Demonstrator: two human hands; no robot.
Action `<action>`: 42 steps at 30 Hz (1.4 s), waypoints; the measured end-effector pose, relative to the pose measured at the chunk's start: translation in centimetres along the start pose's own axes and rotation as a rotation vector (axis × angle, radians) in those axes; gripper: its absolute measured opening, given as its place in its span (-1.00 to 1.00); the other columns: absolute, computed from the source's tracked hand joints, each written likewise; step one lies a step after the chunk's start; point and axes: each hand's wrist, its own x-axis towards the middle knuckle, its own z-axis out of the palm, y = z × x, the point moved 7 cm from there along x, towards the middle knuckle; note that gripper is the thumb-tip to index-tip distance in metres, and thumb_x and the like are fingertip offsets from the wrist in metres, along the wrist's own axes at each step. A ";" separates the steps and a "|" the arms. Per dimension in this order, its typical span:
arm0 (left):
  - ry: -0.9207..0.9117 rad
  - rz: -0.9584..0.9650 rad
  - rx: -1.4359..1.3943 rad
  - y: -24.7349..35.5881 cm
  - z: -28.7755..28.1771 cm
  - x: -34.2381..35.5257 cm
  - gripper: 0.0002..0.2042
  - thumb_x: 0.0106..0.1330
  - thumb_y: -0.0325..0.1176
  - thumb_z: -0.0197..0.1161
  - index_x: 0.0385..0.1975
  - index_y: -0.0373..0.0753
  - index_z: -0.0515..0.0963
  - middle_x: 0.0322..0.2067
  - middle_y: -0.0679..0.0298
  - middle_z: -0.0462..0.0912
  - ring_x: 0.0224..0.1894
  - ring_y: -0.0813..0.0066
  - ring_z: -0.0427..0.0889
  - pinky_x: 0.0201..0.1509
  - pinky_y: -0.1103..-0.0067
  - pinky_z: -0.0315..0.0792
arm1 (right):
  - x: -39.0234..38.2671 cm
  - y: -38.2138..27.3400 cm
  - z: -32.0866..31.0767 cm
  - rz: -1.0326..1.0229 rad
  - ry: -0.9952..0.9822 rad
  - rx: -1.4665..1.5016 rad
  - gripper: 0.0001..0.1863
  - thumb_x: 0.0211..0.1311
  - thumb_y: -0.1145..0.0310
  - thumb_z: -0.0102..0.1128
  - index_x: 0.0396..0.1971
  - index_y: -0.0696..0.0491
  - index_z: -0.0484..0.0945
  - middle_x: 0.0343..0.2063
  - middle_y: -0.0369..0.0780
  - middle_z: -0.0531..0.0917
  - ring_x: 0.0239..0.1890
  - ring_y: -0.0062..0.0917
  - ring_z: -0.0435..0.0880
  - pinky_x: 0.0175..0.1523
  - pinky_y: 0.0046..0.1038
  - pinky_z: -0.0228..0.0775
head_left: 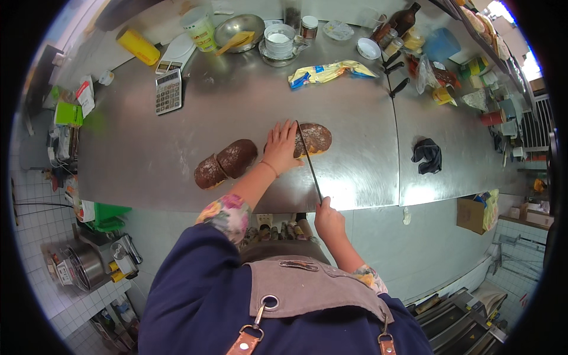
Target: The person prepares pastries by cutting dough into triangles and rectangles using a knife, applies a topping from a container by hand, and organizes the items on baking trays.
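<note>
A dark brown loaf of bread (316, 137) with a pale, floury top lies on the steel table (130, 154). My left hand (280, 147) is pressed over its left part and holds it, hiding much of that end. In my right hand (329, 220), closed around the handle near the table's front edge, is a long thin bread knife (311, 167). Its blade lies across the loaf, just right of my left fingers. To the left rests a second brown loaf (236, 158), divided crosswise into two pieces that sit close together.
A calculator (169, 91) and a yellow canister (138, 45) stand back left. Behind the loaves are a metal bowl (239, 31), a yellow plastic package (331, 73) and several black-handled knives (400, 87). A black cloth-like item (426, 156) lies at right, past the table seam.
</note>
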 end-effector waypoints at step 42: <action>0.080 0.048 -0.046 1.8 -0.7 1.5 -0.13 -0.12 -0.14 0.56 0.23 -0.32 0.31 0.21 -0.04 0.40 0.26 0.01 0.39 0.31 0.24 0.31 | -16.4 16.5 -4.7 0.400 0.090 0.801 -0.73 0.34 0.22 0.24 -0.37 0.10 0.43 -0.76 -0.23 0.51 -0.77 -0.50 0.50 -0.63 -0.40 0.32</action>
